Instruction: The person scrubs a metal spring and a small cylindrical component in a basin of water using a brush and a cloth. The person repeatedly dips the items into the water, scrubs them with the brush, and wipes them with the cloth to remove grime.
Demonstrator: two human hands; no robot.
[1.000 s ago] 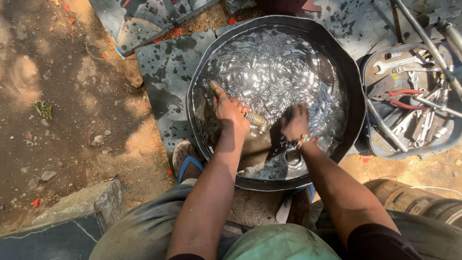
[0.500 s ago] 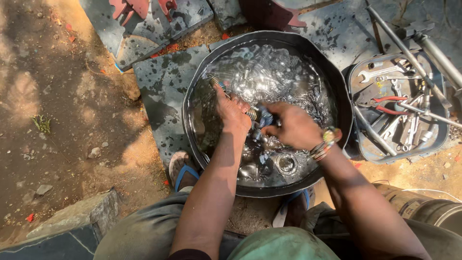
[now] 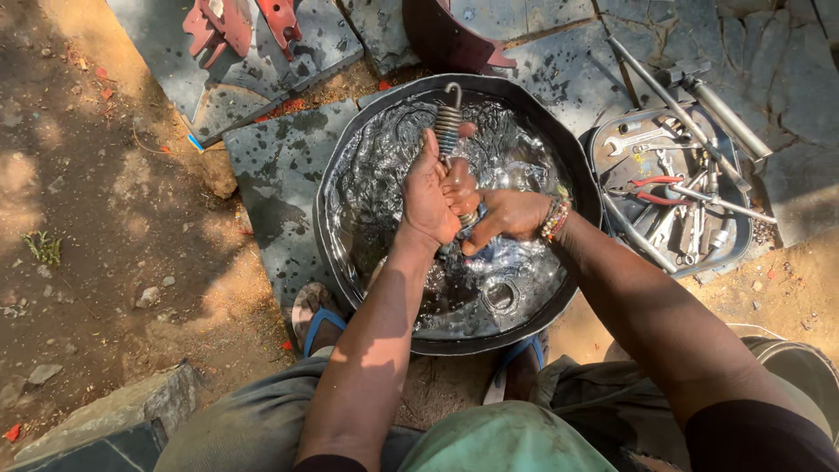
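Left hand [image 3: 428, 197] fingers clenched round lower end of coil spring [image 3: 448, 131], upright over basin middle, hooked top end poking above fist. Right hand [image 3: 507, 214] fingers curled against spring's bottom end just beside left palm; cannot tell whether gripping it or a small part under it. Spring: steel, likely stiff and fairly heavy for its size, wet so probably slippery; best held across the coils, not by the hook. Count: one spring, two hands, one beaded bracelet [image 3: 556, 218] on right wrist. Round black basin [image 3: 328, 188] full of clear liquid, one ring-shaped part [image 3: 502, 294] submerged near the near rim. Right of basin, one tray [image 3: 603, 149] of wrenches and red-handled pliers [image 3: 651, 190]. Two sandalled feet at basin's near edge. Red metal parts [image 3: 236, 22] on stone slabs beyond.
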